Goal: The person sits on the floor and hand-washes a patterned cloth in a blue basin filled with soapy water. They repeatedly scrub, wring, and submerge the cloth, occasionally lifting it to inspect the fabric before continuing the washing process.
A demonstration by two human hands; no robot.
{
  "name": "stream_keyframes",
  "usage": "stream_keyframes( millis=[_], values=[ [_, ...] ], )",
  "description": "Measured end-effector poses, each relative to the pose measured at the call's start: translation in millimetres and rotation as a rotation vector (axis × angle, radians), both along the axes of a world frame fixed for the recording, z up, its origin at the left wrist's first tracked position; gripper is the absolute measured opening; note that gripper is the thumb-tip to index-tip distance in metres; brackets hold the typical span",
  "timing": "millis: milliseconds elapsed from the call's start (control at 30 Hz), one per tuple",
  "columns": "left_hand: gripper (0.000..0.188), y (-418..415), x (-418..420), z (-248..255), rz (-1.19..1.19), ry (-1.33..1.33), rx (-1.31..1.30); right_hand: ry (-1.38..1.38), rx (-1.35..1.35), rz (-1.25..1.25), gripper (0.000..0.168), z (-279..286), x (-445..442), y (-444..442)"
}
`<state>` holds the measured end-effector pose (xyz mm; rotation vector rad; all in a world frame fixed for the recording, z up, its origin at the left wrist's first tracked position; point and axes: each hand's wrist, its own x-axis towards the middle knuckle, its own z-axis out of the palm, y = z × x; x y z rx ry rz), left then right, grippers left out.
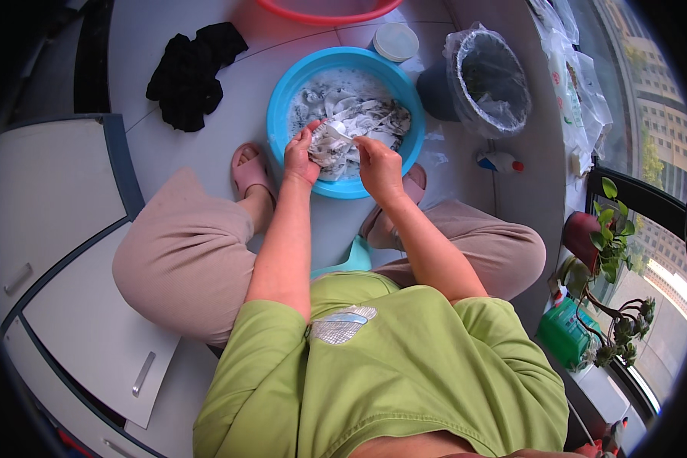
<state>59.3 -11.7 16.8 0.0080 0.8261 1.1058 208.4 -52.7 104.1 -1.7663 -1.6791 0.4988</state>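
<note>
A blue plastic basin [276, 111] stands on the floor in front of me, with sudsy water and a wet white-and-dark patterned cloth [372, 117] in it. My left hand [302, 156] holds a bunched part of this cloth at the basin's near left side. In my right hand [379, 167], at the near right side, is the handle of a small white tool [339, 131], perhaps a brush or a scoop; its head rests at the cloth beside my left fingers. Its underside is hidden.
A black cloth [189, 74] lies on the floor at the left. Beyond the basin are a lidded white tub [397, 42] and a red basin [332, 18]. At the right stand a lined trash bin [438, 94] and a bottle with a red cap [499, 162] lying near the wall.
</note>
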Motion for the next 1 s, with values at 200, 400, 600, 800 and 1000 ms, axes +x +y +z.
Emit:
stream_keyframes(
  millis=[200,400,600,800,1000],
  values=[
    [0.029,-4.0,-3.4,-8.2,0.074,0.025,-0.057,-0.115,0.051,0.104,0.023,4.1,2.5,-14.9],
    [0.03,0.2,2.1,-5.7,0.179,0.03,-0.196,-0.201,0.127,0.244,0.027,5.0,-1.3,-20.9],
    [0.029,-1.3,2.2,-5.3,0.215,0.038,-0.223,-0.186,0.093,0.231,0.024,2.8,0.6,-15.1],
    [0.026,0.1,8.7,-8.6,0.147,0.229,-0.235,0.333,-0.153,-0.168,0.013,-17.2,9.6,1.9],
    [0.03,2.2,8.4,-17.3,0.038,0.555,-0.255,0.83,-0.263,-0.565,0.018,-10.9,43.8,65.2]
  ],
)
